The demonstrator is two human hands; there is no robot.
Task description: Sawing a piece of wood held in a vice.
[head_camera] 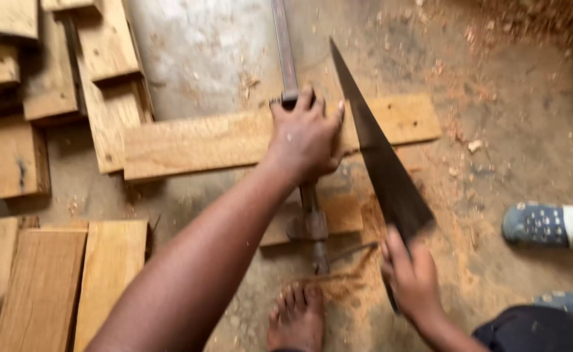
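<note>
Here the left hand (304, 135) presses the plank (234, 138) flat; right hand's (411, 280) grip closed on the saw (381, 163) handle

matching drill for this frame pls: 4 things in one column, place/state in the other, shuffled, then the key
Things:
1. left hand
2. right hand
3. bare foot
4. blue shoe

Places/states:
A. on the sawdusty floor at the right edge
B. gripping the saw by its handle
C. pressing down on the long plank beside the blade
D. at the bottom of the view, toes near the bar clamp

Pairs: 1-C, 2-B, 3-D, 4-A
</note>
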